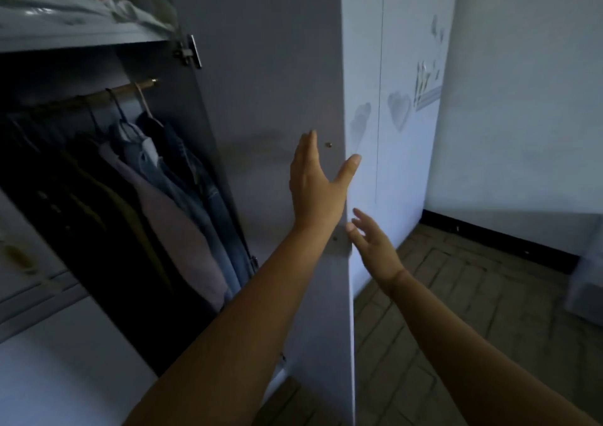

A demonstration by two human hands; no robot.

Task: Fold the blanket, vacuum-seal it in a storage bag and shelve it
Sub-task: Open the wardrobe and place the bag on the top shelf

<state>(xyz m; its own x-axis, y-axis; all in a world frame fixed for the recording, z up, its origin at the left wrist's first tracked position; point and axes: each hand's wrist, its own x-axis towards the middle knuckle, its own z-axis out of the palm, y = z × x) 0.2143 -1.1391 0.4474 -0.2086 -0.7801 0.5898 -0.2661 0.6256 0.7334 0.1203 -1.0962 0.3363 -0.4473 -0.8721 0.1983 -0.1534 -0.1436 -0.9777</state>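
The sealed storage bag with the blanket [75, 4] lies on the wardrobe's top shelf [81, 39] at the upper left, shiny and crumpled. My left hand [318, 184] is flat against the inner face of the open wardrobe door [267, 99], fingers straight, thumb spread toward the door's edge. My right hand [373, 246] hovers by the door's outer edge lower down, fingers loosely spread, holding nothing.
Clothes on hangers [169, 190] fill the dark wardrobe under a wooden rail [130, 88]. A closed white door with heart decals [398, 109] stands behind the open one. Tiled floor [473, 311] extends right to a wall with a black skirting.
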